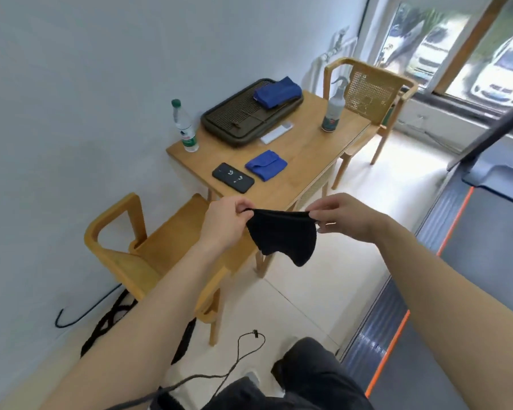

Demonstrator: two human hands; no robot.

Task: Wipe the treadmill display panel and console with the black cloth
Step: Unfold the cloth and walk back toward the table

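A black cloth [282, 233] hangs in the air in front of me, stretched by its top edge between both hands. My left hand [224, 221] pinches its left corner and my right hand [342, 217] pinches its right corner. The cloth droops down to a point over the floor, just in front of the wooden table [308, 149]. The treadmill [486, 247] lies at the right: a dark deck with an orange stripe and a black upright bar. Its display panel and console are out of view.
On the table stand a water bottle [184, 125], a dark tray [249, 119] with a blue cloth [277, 91], a folded blue cloth [265, 165], a phone [233, 177], a remote and a spray bottle [333, 110]. Two wooden chairs flank it. Cables lie on the floor.
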